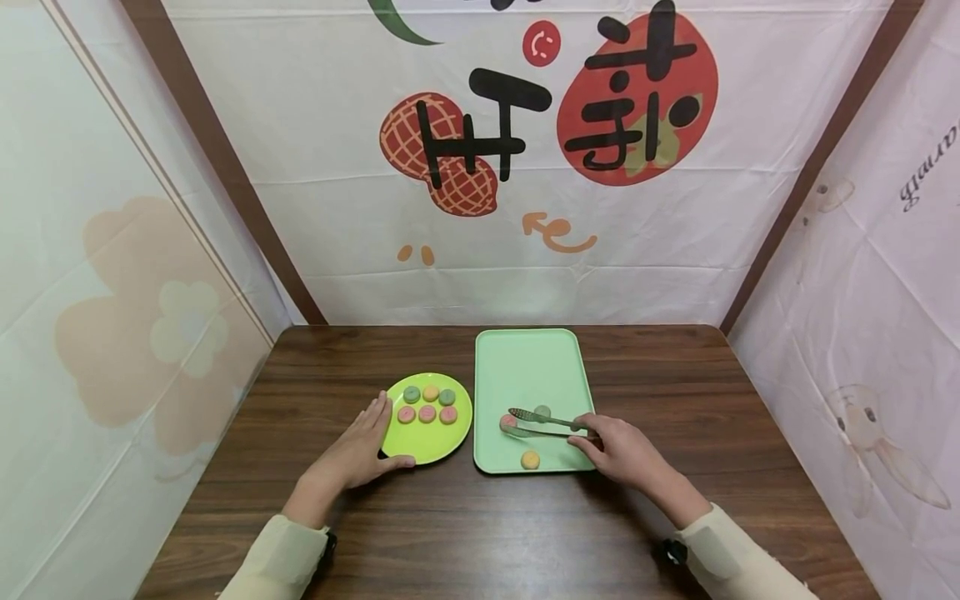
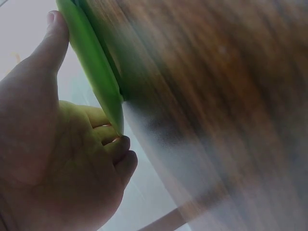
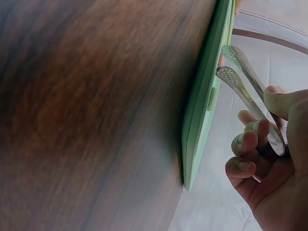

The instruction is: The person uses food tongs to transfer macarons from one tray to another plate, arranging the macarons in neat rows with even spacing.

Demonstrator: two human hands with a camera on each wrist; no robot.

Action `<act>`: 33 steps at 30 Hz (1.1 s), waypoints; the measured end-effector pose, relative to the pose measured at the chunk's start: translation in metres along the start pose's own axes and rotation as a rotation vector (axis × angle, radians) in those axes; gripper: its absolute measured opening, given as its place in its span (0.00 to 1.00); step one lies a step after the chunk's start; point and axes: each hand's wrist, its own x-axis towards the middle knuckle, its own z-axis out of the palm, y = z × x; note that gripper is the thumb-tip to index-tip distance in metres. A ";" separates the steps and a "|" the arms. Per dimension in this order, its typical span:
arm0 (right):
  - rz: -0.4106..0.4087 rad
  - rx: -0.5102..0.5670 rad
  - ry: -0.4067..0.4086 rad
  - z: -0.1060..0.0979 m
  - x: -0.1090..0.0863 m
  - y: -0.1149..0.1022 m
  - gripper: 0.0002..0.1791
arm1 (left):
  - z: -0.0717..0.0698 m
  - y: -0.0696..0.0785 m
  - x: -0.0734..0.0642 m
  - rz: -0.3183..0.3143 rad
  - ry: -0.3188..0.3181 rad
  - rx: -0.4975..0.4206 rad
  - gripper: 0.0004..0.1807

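My left hand (image 1: 358, 446) rests against the left side of a lime-green round plate (image 1: 431, 447), fingers extended along the rim and thumb at its front edge. On the plate lie small macaron-like rounds: three pink (image 1: 427, 414) in front, two green and one yellow behind. My right hand (image 1: 624, 452) holds perforated metal tongs (image 3: 246, 98) between thumb and fingers. Their slightly parted tips reach over a pink round (image 1: 507, 422) on the mint-green tray (image 1: 528, 367). A green round (image 1: 542, 412) lies just behind the tongs, and a yellow round (image 1: 530, 460) sits near the tray's front edge.
Plate and tray stand side by side, a narrow gap between them, on a dark wood-grain table (image 1: 450, 533). Printed white cloth (image 1: 330, 200) hangs behind the table and along both sides. Black bands circle both wrists over pale sleeves (image 1: 288, 554).
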 end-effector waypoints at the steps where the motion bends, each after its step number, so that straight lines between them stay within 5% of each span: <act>1: 0.000 -0.002 0.000 0.000 0.000 0.000 0.16 | 0.000 0.000 0.000 0.000 0.001 -0.002 0.67; 33: 0.011 -0.008 0.004 0.004 0.001 0.004 0.17 | -0.001 0.002 0.000 -0.005 0.001 -0.003 0.66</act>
